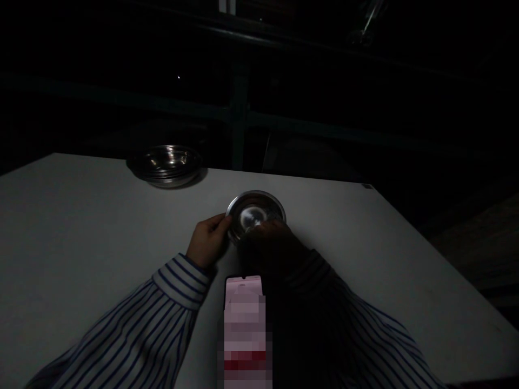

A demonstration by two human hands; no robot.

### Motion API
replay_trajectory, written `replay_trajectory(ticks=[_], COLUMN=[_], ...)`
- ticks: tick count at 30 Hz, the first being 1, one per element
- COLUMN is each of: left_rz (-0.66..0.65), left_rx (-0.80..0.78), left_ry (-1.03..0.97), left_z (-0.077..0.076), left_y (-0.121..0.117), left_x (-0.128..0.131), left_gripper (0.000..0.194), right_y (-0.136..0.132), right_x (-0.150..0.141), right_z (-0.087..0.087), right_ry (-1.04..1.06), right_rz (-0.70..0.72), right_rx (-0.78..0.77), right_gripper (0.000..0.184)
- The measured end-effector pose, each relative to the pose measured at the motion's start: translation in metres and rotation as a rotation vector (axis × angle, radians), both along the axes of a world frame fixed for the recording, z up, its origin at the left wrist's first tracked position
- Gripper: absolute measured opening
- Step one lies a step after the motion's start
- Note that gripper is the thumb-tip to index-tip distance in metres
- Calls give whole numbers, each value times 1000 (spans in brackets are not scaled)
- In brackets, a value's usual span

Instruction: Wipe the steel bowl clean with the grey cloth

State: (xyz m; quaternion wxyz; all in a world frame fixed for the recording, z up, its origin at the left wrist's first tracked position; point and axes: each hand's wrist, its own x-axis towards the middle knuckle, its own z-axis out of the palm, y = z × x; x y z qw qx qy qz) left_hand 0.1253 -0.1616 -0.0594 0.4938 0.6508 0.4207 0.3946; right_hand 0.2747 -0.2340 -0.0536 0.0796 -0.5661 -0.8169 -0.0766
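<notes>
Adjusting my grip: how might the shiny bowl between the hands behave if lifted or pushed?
The bowl is probably stiff, given its metallic sheen. Its thin-looking rim suggests modest weight. Pushed along the white table, it may slide rather than tip, since its base looks fairly broad.

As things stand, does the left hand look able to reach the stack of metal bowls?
Probably yes, with a forward stretch: only white tabletop shows between the left hand and the stack of metal bowls. It would first need to leave the rim of the single metal bowl.
</notes>
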Motion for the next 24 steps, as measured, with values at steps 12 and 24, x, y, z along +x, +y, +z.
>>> replay_trajectory(ticks=[12, 24], left_rz=[0, 8], left_rx=[-5, 6], left_ry=[29, 37], left_z=[2, 3], left_y=[-1, -3], left_x=[-2, 0], left_gripper=[26, 27], right_y=[5, 7], right_x=[-7, -12], right_z=[-4, -3], right_ry=[56, 62], right_rz=[25, -7], right_rx=[-14, 1], right_gripper=[24, 29])
